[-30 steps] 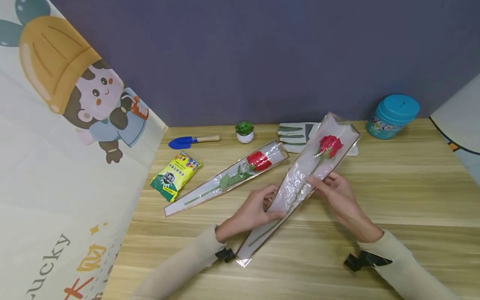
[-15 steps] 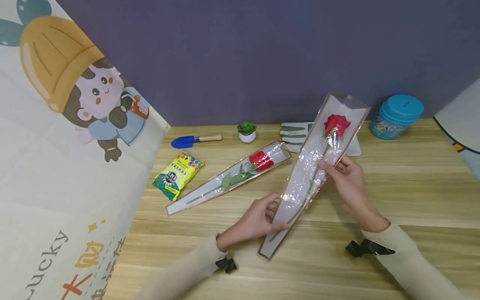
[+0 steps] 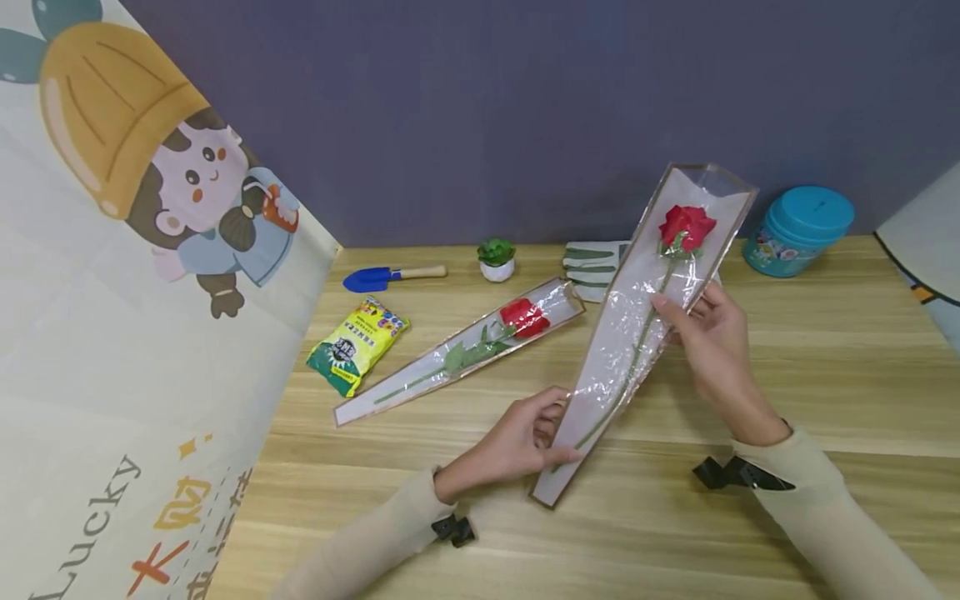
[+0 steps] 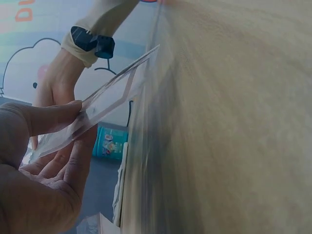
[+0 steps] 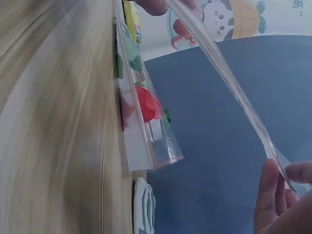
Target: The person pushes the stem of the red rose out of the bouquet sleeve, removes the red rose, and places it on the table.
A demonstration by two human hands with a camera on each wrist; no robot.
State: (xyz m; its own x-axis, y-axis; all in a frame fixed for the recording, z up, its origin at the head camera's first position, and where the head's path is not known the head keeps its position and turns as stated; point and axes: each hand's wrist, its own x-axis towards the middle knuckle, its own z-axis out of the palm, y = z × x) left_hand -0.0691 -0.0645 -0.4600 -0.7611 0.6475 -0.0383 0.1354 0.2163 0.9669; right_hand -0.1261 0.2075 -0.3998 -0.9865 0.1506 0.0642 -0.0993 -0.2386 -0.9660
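A red rose in a clear, white-backed sleeve (image 3: 618, 342) is held up off the table by both hands, its bloom tilted toward the back right. Near the narrow lower end, my left hand (image 3: 517, 437) pinches the sleeve between thumb and fingers; the left wrist view shows the thumb on one face and fingers behind the other. My right hand (image 3: 712, 358) grips the right edge below the bloom, thumb on the front. A second wrapped rose (image 3: 465, 354) lies flat on the table to the left, its red bloom also visible in the right wrist view.
Left on the table lie a yellow-green packet (image 3: 358, 346) and a blue trowel (image 3: 393, 277). Along the back stand a small potted succulent (image 3: 497, 260) and a turquoise lidded tub (image 3: 798, 232). Striped gloves (image 3: 592, 271) lie partly behind the held sleeve. A dark wall (image 3: 487, 117) rises behind.
Both hands have lifted the wrapped rose up and to the right, and it now stands steeper. The second rose and the other table items stay in place.
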